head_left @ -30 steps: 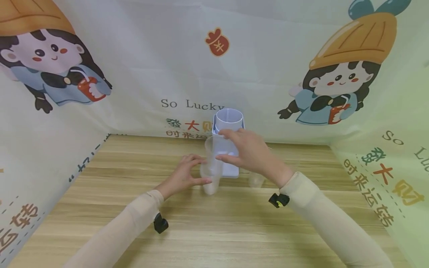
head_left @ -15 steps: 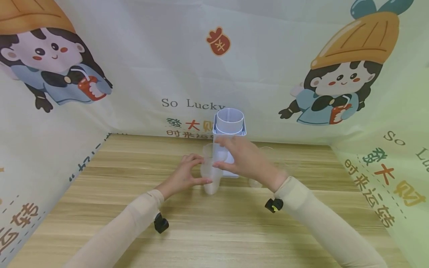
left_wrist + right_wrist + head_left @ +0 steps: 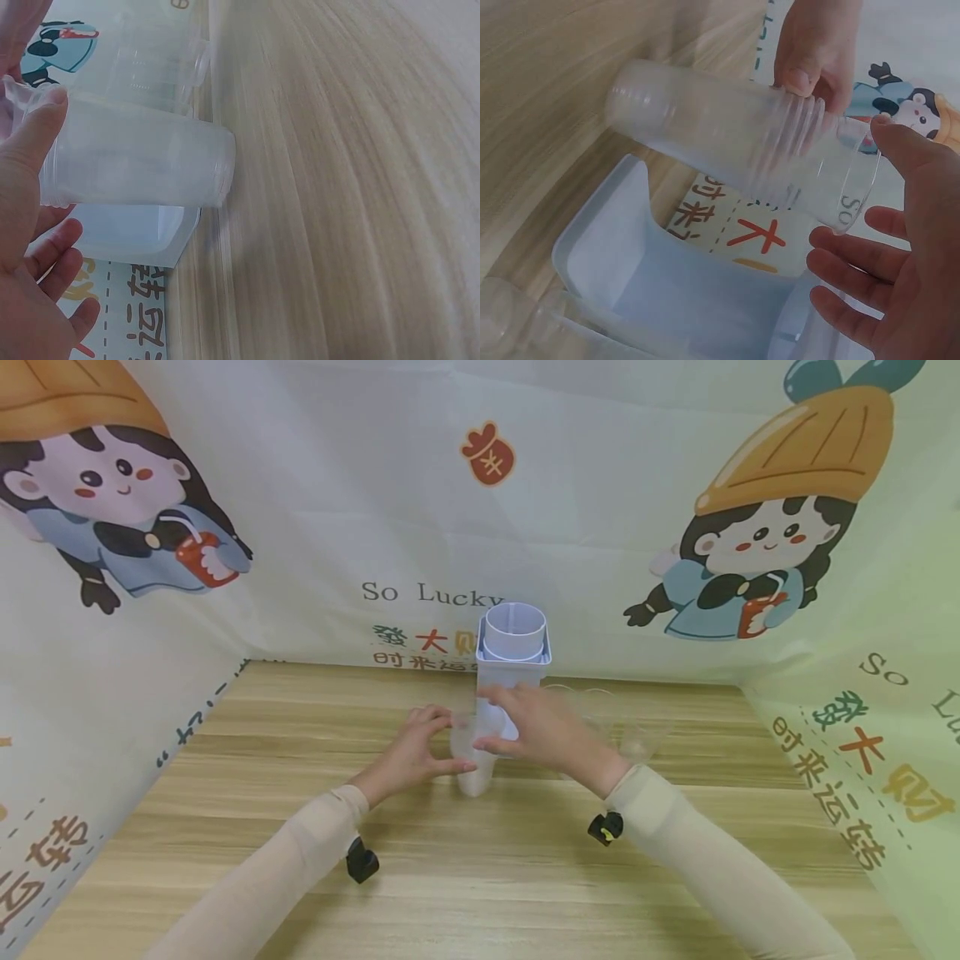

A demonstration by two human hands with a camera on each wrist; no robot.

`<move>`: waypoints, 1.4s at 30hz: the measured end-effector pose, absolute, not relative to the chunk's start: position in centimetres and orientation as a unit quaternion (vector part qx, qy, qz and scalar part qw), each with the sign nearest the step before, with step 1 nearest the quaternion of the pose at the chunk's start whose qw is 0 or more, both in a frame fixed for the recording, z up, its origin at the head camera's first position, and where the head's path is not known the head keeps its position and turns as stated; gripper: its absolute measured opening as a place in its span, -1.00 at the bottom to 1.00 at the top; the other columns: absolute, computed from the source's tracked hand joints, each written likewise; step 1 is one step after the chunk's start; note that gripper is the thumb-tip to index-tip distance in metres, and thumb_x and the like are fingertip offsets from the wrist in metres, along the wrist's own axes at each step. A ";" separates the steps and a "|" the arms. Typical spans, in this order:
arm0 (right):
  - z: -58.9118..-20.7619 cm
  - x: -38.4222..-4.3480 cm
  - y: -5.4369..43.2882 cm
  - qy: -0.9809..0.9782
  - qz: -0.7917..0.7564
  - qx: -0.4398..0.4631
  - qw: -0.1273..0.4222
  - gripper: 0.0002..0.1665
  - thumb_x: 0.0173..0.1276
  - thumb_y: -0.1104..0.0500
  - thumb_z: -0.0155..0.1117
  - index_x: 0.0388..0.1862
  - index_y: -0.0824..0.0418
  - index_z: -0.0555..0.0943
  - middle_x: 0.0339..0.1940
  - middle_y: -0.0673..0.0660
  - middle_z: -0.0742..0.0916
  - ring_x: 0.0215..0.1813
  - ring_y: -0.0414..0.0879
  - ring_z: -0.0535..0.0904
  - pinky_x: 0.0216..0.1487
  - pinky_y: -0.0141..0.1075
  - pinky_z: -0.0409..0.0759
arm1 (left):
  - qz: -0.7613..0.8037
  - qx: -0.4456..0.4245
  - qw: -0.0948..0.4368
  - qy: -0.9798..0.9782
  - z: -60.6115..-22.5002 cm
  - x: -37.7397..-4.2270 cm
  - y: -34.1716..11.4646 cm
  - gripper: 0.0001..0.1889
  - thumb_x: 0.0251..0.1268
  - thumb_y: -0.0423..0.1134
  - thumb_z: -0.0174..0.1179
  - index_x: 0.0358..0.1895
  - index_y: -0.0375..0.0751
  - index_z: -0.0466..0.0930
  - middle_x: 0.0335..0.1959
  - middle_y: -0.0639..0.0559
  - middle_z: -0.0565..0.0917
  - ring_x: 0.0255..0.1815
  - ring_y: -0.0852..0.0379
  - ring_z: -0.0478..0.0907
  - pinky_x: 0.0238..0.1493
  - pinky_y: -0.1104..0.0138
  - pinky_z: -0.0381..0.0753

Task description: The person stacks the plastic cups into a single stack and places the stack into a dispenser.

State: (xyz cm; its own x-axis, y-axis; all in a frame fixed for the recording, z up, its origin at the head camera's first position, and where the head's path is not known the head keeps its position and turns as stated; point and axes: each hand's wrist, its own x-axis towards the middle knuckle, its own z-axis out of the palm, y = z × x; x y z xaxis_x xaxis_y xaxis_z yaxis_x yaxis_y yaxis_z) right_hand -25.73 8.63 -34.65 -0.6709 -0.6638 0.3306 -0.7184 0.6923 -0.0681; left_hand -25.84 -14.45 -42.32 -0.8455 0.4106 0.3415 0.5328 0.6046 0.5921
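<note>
Left hand (image 3: 408, 747) clamped the cup stack (image 3: 694, 124), near-left of the pale-blue holder (image 3: 512, 672); right hand (image 3: 551, 727) pinched the top cup (image 3: 832, 176), apparently nesting it. Base contact unclear. Next likely called for pushing down.

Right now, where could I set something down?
Bare tabletop lies between the two sleeves and left of the left hand. It's crowded around the pale blue holder: stacked cups and the right hand in front, clear cups to its right.

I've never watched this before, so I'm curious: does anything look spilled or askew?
Nothing stands out: the left hand holds a roughly upright cup stack, the right hand holds its top cup, and no spill shows. Fine cracks I cannot tell.
</note>
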 end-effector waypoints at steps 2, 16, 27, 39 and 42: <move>-34.9 -25.8 8.6 -0.909 0.087 0.381 0.144 -0.18 0.25 -0.35 0.30 0.35 0.05 0.44 -0.04 0.11 0.76 -0.08 0.00 0.68 -0.12 -0.11 0.68 | -0.358 -0.264 0.083 -0.892 -42.3 -25.8 -14.4 -0.35 -0.03 -0.05 0.54 0.17 -0.24 0.58 0.20 -0.25 0.52 0.27 -0.19 0.34 0.32 -0.12 0.41; -36.6 -26.0 8.5 -0.904 0.096 0.393 0.138 -0.19 0.25 -0.33 0.31 0.34 0.10 0.45 -0.12 0.15 0.76 -0.12 -0.01 0.64 -0.14 -0.14 0.63 | -0.355 -0.260 0.085 -0.894 -42.2 -25.7 -14.4 -0.33 -0.04 -0.04 0.54 0.19 -0.21 0.58 0.20 -0.16 0.53 0.29 -0.17 0.35 0.34 -0.10 0.42; -37.0 -26.0 8.5 -0.900 0.088 0.399 0.150 -0.20 0.23 -0.32 0.33 0.31 0.09 0.47 -0.14 0.12 0.76 -0.11 0.01 0.67 -0.12 -0.11 0.65 | -0.353 -0.254 0.079 -0.897 -42.1 -25.6 -14.3 -0.33 0.00 -0.02 0.52 0.20 -0.20 0.57 0.20 -0.14 0.52 0.27 -0.14 0.35 0.30 -0.10 0.45; -37.5 -26.1 8.5 -0.902 0.090 0.396 0.146 -0.20 0.23 -0.32 0.34 0.31 0.09 0.47 -0.15 0.11 0.77 -0.13 -0.01 0.67 -0.15 -0.12 0.66 | -0.348 -0.257 0.082 -0.898 -42.2 -25.7 -14.2 -0.34 -0.02 -0.04 0.53 0.18 -0.22 0.58 0.20 -0.15 0.52 0.28 -0.14 0.34 0.31 -0.08 0.43; -37.4 -26.1 8.5 -0.901 0.090 0.397 0.147 -0.20 0.23 -0.32 0.34 0.31 0.09 0.47 -0.16 0.12 0.77 -0.13 0.00 0.68 -0.15 -0.11 0.66 | -0.351 -0.257 0.082 -0.897 -42.2 -25.7 -14.3 -0.34 -0.02 -0.05 0.54 0.19 -0.24 0.58 0.19 -0.15 0.52 0.28 -0.15 0.34 0.31 -0.09 0.43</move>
